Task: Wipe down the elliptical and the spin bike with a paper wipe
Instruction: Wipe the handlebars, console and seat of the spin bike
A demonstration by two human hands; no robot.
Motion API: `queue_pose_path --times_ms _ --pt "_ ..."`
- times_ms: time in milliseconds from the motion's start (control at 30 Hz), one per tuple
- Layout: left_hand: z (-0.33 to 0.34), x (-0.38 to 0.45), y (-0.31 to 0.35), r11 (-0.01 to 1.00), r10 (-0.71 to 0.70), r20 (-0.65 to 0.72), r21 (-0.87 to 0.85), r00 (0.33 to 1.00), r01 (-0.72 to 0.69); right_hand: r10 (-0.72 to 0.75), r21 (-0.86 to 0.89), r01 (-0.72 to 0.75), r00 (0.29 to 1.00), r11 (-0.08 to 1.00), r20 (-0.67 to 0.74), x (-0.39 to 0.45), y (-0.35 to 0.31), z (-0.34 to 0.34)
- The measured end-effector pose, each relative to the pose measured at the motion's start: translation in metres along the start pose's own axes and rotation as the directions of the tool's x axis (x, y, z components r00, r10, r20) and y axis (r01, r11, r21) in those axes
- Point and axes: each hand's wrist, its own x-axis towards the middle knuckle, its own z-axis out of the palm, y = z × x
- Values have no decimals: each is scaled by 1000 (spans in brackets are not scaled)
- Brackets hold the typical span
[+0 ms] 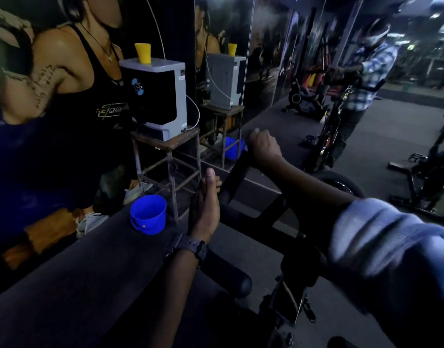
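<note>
A blue bucket (pixel 148 214) sits on the dark floor at left. Behind it, a rusty metal stand (pixel 165 156) carries a grey-and-black water purifier (pixel 155 99) topped by a yellow cup (pixel 143 53). A mirror (pixel 278 59) lines the far wall.

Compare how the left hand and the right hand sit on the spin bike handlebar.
The left hand lies against the near side of the handlebar with fingers straight and thumb up; the right hand is curled in a grip round the far bar end. The left wrist wears a dark watch; the right arm shows a rolled-up blue sleeve. No wipe shows plainly in either. Both touch the same black handlebar.
</note>
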Motion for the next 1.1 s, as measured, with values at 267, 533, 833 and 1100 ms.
queue_pose_path --times_ms 267,533,833,1100 --pt "0 4 -5 997 0 6 80 1000 -1 -190 152 167 970 974 154 -67 -36 45" --pt "-2 -2 2 998 31 36 56 999 -33 298 392 -270 955 880 -11 7 12 16" --pt "1 -4 6 990 31 23 139 999 -34 -134 137 122 988 983 79 -52 -26 40" --pt "-6 -9 11 974 58 60 216 997 -70 -400 -116 440 879 890 260 -106 -9 14"
